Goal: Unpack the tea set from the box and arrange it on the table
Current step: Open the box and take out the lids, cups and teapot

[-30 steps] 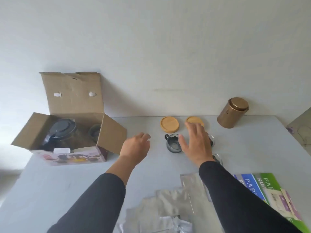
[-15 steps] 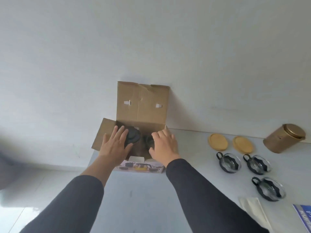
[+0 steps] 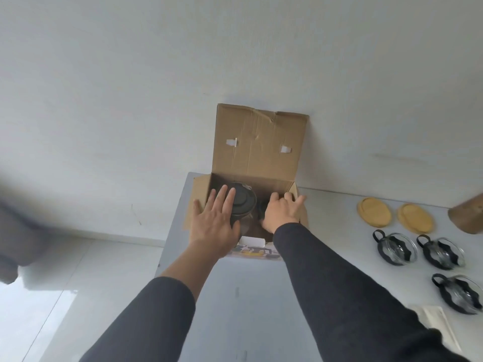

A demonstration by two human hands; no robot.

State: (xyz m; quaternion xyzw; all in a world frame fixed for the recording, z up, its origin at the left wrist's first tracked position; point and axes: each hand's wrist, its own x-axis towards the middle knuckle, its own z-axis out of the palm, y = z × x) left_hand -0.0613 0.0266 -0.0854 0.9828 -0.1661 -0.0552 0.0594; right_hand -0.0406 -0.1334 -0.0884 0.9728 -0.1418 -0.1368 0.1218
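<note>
- The box (image 3: 257, 163) stands open at the far left corner of the bench (image 3: 235, 296), its tall lid flap folded back toward the wall, so the contents can be reached straight from above
- The left hand (image 3: 213, 226) reaches in over the near-left wall of the box, palm down and fingers spread wide, laid against the left side of the teapot (image 3: 243, 202); its grip is wide and not closed round anything, which I judge to be the start of cupping the pot rather than a hold
- The teapot sits upright in the left half of the box with its dark lid on, low enough that it has to be lifted out, not slid
- A smaller dark round piece (image 3: 262, 211) lies between the teapot and the right hand; shadow hides it, so it may be another cup but I cannot tell
- The right hand (image 3: 283, 211) is inside the right half of the box, fingers loosely spread toward the right wall, its grip loose and empty as far as the view shows; it probably steadies the box or closes on the pot's other side
- Both forearms, in dark sleeves, stretch forward nearly straight, wrists level
- Well to the right, two wooden coasters (image 3: 374, 212) lie side by side, with three glass cups (image 3: 397, 249) nearer, already set out
</note>
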